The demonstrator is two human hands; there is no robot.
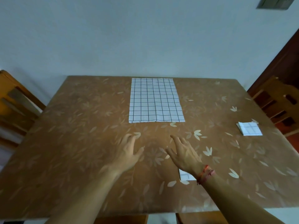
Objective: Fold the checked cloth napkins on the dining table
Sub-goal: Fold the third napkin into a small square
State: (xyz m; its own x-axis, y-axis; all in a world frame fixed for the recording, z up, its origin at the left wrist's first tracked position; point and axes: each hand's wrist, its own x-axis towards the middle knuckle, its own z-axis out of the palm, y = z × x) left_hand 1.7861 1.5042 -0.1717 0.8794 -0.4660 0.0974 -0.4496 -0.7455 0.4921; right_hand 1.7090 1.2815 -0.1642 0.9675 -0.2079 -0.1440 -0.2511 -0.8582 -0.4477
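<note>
Both hands, left hand (127, 152) and right hand (184, 153), hover splayed and empty; the flat white black-checked cloth napkin (155, 101) lies at twelve o'clock, long axis running away, equally near both.

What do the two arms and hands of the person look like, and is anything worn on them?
Both forearms are bare, with no sleeves in view. The left hand wears nothing: no ring, watch or glove shows. The right hand is also ungloved, but a red thread bracelet is tied around its wrist, with loose ends hanging. The fingers on both hands are bare.
</note>
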